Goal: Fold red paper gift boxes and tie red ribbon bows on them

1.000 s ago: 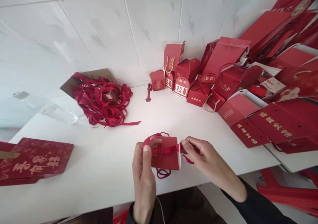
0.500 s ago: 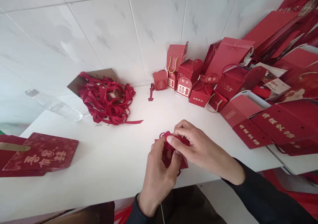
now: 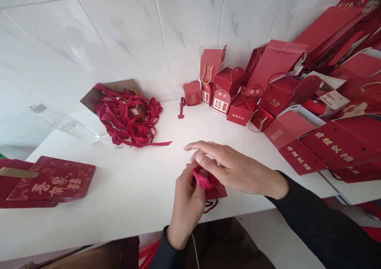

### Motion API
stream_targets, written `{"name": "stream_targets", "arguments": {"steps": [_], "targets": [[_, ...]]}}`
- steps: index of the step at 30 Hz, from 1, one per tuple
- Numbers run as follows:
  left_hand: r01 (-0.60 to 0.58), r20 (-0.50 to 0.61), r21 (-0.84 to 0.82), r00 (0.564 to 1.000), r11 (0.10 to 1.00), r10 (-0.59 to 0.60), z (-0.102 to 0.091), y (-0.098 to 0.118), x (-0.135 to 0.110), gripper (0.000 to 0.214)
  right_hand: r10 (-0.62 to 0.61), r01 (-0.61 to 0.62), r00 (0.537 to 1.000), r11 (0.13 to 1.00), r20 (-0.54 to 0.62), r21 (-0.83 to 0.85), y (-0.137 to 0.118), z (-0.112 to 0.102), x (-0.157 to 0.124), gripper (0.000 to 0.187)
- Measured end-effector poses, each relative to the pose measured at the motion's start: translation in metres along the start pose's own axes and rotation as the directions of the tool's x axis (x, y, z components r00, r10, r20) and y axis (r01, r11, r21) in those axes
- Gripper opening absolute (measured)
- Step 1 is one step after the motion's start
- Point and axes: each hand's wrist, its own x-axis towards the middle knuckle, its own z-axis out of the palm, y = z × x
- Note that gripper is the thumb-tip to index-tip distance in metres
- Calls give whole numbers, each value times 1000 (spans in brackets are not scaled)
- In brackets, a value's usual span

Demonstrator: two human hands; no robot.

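Near the table's front edge, a small red gift box lies under my hands, mostly hidden by them. A dark red cord loops out from its near side. My left hand is closed, pinching a bright red ribbon between thumb and fingers above the box. Over the box from the right reaches my right hand. Its index finger stretches out to the left, while its thumb presses by the ribbon; part of the ribbon is hidden under this hand.
A tangled heap of red ribbon spills from an open cardboard box. A clear plastic bottle lies to its left. Red bags lie at left. Several red gift boxes are stacked at right. A tiled wall bounds the back.
My right hand's index finger has straightened out to the left. The bright red ribbon now bulges toward me between my hands, and more of the cord loop shows below the box.
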Motion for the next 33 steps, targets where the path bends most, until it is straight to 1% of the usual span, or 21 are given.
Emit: {"name": "stream_targets", "arguments": {"steps": [3, 5, 7, 9, 11, 12, 14, 15, 17, 18, 19, 20, 21, 22, 23, 25, 27, 28, 29, 31, 33], "targets": [[40, -10, -91, 999, 995, -41, -3, 2, -1, 30, -9, 0, 999, 984, -51, -181, 11, -4, -3, 28], [49, -4, -146, 999, 988, -50, -3, 2, -1, 34, -32, 22, 999, 975, -40, -222, 15, -6, -6, 18], [53, -6, -166, 998, 985, -55, -4, 3, 1, 39, -54, 42, 998, 971, -43, -234, 14, -8, -10, 16], [72, -31, -156, 997, 985, -78, -6, 4, 2, 41, -39, 23, 997, 977, -73, -212, 12, -10, -15, 17], [98, -46, -145, 993, 984, -106, -8, 7, 4, 40, 61, -71, 995, 988, -77, -136, 9, -12, -22, 19], [110, -34, -150, 993, 983, -116, -10, 8, 4, 39, 121, -125, 991, 988, -48, -92, 9, -12, -25, 23], [131, 34, -172, 991, 976, -127, -14, 13, 5, 36, 198, -197, 980, 980, 26, -26, 10, -12, -31, 31], [146, 81, -180, 988, 973, -134, -16, 14, 5, 35, 201, -201, 979, 980, 36, -8, 10, -11, -33, 34], [175, 155, -172, 977, 969, -149, -20, 16, 5, 24, 193, -193, 981, 981, -10, 12, 13, -8, -34, 37], [166, 163, -157, 977, 973, -140, -21, 15, 5, 16, 197, -196, 980, 980, -43, 22, 14, -5, -34, 38], [131, 146, -137, 983, 982, -111, -22, 13, 5, 11, 207, -205, 976, 978, -62, 32, 16, -3, -33, 38], [70, 107, -101, 993, 992, -59, -23, 10, 5, 18, 221, -219, 973, 975, -63, 42, 17, 0, -31, 36], [-16, 53, -40, 998, 999, 18, -22, 6, 5, 28, 234, -232, 971, 971, -51, 54, 19, 3, -29, 33], [-119, 3, 46, 993, 992, 119, -21, 2, 5, 37, 241, -238, 970, 969, -38, 69, 21, 6, -27, 29], [-224, -38, 148, 972, 963, 232, -20, -3, 5, 44, 240, -237, 970, 968, -32, 85, 23, 8, -25, 26], [-398, -71, 335, 893, 854, 444, -16, -12, 5, 52, 222, -217, 975, 967, -28, 130, 27, 14, -21, 25], [-475, -104, 423, 820, 772, 563, -12, -19, 5, 52, 200, -195, 980, 965, -11, 178, 31, 17, -18, 22], [-476, -141, 434, 803, 765, 579, -10, -22, 5, 49, 196, -192, 981, 961, -1, 199, 32, 18, -17, 20], [-462, -179, 432, 798, 775, 576, -9, -24, 5, 45, 196, -193, 980, 957, 8, 218, 33, 19, -16, 19], [-418, -237, 405, 811, 814, 534, -8, -26, 4, 34, 207, -203, 978, 948, 9, 245, 32, 19, -15, 20], [-387, -246, 375, 835, 842, 493, -8, -26, 4, 28, 219, -208, 976, 941, -10, 266, 30, 18, -16, 19]]}}
